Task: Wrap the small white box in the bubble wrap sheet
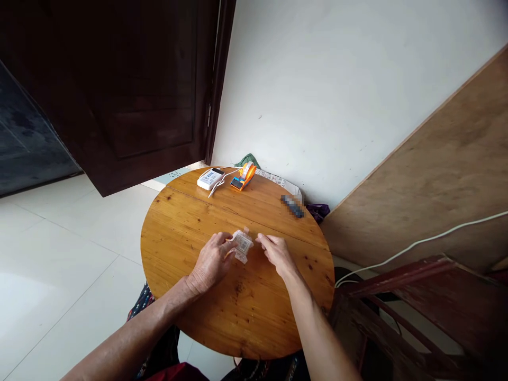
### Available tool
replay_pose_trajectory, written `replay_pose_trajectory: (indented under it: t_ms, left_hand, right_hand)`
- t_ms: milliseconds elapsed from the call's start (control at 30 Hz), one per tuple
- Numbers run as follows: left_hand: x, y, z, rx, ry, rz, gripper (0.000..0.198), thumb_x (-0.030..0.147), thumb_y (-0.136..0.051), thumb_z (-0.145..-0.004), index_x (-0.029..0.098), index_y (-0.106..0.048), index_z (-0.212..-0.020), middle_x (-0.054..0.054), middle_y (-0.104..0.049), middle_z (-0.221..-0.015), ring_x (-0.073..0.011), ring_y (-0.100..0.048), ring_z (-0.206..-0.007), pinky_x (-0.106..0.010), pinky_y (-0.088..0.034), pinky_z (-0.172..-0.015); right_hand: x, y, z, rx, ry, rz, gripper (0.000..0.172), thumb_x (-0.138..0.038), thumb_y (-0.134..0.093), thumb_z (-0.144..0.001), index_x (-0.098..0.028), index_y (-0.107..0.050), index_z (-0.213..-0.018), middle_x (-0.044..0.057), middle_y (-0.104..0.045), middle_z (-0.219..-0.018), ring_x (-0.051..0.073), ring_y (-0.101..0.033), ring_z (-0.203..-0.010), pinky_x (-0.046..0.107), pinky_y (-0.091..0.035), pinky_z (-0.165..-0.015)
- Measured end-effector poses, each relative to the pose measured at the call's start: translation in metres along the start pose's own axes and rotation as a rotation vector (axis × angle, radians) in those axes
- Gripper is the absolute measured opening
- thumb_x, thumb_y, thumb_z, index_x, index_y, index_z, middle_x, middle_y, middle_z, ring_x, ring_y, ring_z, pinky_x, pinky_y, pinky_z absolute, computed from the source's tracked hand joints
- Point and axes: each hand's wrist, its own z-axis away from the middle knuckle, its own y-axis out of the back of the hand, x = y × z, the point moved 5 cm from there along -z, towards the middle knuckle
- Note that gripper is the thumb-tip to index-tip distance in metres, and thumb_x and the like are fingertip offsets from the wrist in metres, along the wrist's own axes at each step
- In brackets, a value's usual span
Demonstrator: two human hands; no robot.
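A small packet in clear, bubble-wrap-like plastic (243,244) lies near the middle of the round wooden table, with a rectangular printed piece showing through it. My left hand (212,259) grips its left side, thumb and fingers at the edge. A small strip of what looks like tape (246,230) sticks up from the far edge. Just right of the packet is my right hand (277,253), its thumb and forefinger pinched together; anything between them is too small to make out. An orange tape dispenser (248,172) with a clear roll stands farther back.
A white box-shaped device (210,179) with a white cable sits at the table's (178,222) back left. A blurred dark object (292,206) lies at the back right. The wall (297,106) rises behind, a dark door (151,79) stands left, and a wooden chair (405,286) is at right.
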Motion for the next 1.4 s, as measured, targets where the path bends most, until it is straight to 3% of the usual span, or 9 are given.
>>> replay_pose_trajectory:
  t_ms: [133,300,433,533,633,967,1133,1267,1400]
  left_hand:
    - [0.007,-0.011,-0.008,-0.037,-0.056,-0.075,0.028,0.012,-0.057,-0.086,0.021,-0.068,-0.11,-0.01,-0.062,-0.116,-0.0241,-0.06,-0.1,-0.038,-0.053,-0.087]
    - [0.002,-0.016,-0.008,-0.036,-0.057,-0.075,0.021,0.015,-0.057,-0.089,0.023,-0.068,-0.106,-0.008,-0.062,-0.115,-0.0228,-0.059,-0.098,-0.036,-0.052,-0.086]
    - [0.002,-0.018,-0.009,-0.032,-0.06,-0.049,0.019,0.016,-0.059,-0.089,0.021,-0.068,-0.105,-0.009,-0.061,-0.114,-0.0229,-0.059,-0.097,-0.037,-0.051,-0.085]
    - [0.003,-0.018,-0.012,-0.026,-0.028,-0.055,0.022,0.013,-0.062,-0.087,0.021,-0.068,-0.107,-0.008,-0.061,-0.113,-0.0231,-0.059,-0.098,-0.037,-0.052,-0.085]
    - [0.005,-0.02,-0.016,-0.034,-0.012,-0.07,0.027,0.011,-0.063,-0.085,0.022,-0.066,-0.109,-0.007,-0.061,-0.113,-0.0227,-0.059,-0.098,-0.037,-0.052,-0.087]
    - [0.002,-0.021,-0.018,0.013,0.049,-0.013,0.015,0.009,-0.061,-0.084,0.02,-0.064,-0.095,-0.006,-0.066,-0.109,-0.0211,-0.063,-0.1,-0.035,-0.053,-0.09]
    - [0.003,-0.022,-0.016,0.033,0.018,-0.085,0.025,0.011,-0.059,-0.086,0.021,-0.065,-0.108,-0.006,-0.064,-0.111,-0.0207,-0.062,-0.099,-0.035,-0.053,-0.089]
    - [0.002,-0.022,-0.019,-0.014,-0.087,-0.204,0.027,0.017,-0.061,-0.088,0.024,-0.066,-0.114,-0.007,-0.062,-0.11,-0.0196,-0.062,-0.091,-0.033,-0.054,-0.082]
    - [0.001,-0.021,-0.018,-0.007,-0.158,-0.238,0.019,0.022,-0.058,-0.092,0.024,-0.067,-0.109,-0.007,-0.061,-0.109,-0.018,-0.06,-0.087,-0.031,-0.052,-0.078]
  right_hand:
    - [-0.01,-0.025,-0.031,-0.106,-0.092,-0.078,0.038,-0.053,-0.07,-0.065,-0.016,-0.062,-0.057,-0.006,-0.042,-0.043,0.006,-0.027,-0.035,0.023,-0.015,-0.037]
    - [-0.022,-0.037,-0.039,-0.096,-0.067,-0.203,0.032,-0.049,-0.071,-0.061,-0.021,-0.055,-0.063,-0.009,-0.041,-0.046,0.006,-0.026,-0.038,0.022,-0.018,-0.038]
    - [-0.039,-0.026,-0.018,-0.045,0.155,-0.156,0.025,-0.043,-0.069,-0.068,-0.02,-0.061,-0.066,-0.004,-0.054,-0.057,0.01,-0.042,-0.051,0.023,-0.034,-0.049]
    - [-0.056,-0.021,0.007,-0.003,0.446,0.091,0.021,-0.037,-0.062,-0.078,-0.02,-0.064,-0.065,0.0,-0.06,-0.066,0.014,-0.051,-0.062,0.025,-0.041,-0.06]
    - [-0.06,-0.023,0.025,0.052,0.595,0.285,0.023,-0.031,-0.056,-0.086,-0.021,-0.064,-0.067,0.002,-0.063,-0.072,0.015,-0.056,-0.067,0.026,-0.043,-0.065]
    - [-0.043,-0.034,0.051,0.166,0.791,0.598,0.025,-0.018,-0.048,-0.095,-0.021,-0.072,-0.089,0.006,-0.068,-0.084,0.021,-0.057,-0.081,0.032,-0.044,-0.074]
    - [-0.045,-0.038,0.07,0.209,0.825,0.781,0.027,-0.014,-0.049,-0.094,-0.022,-0.073,-0.103,0.007,-0.063,-0.084,0.022,-0.051,-0.08,0.035,-0.039,-0.073]
    - [-0.047,-0.035,0.075,0.214,0.822,0.79,0.027,-0.015,-0.051,-0.093,-0.025,-0.073,-0.107,0.008,-0.065,-0.098,0.024,-0.055,-0.092,0.037,-0.04,-0.079]
    - [-0.048,-0.022,0.065,0.232,0.857,0.596,0.022,-0.019,-0.053,-0.093,-0.025,-0.074,-0.093,0.007,-0.067,-0.112,0.023,-0.061,-0.102,0.039,-0.043,-0.087]
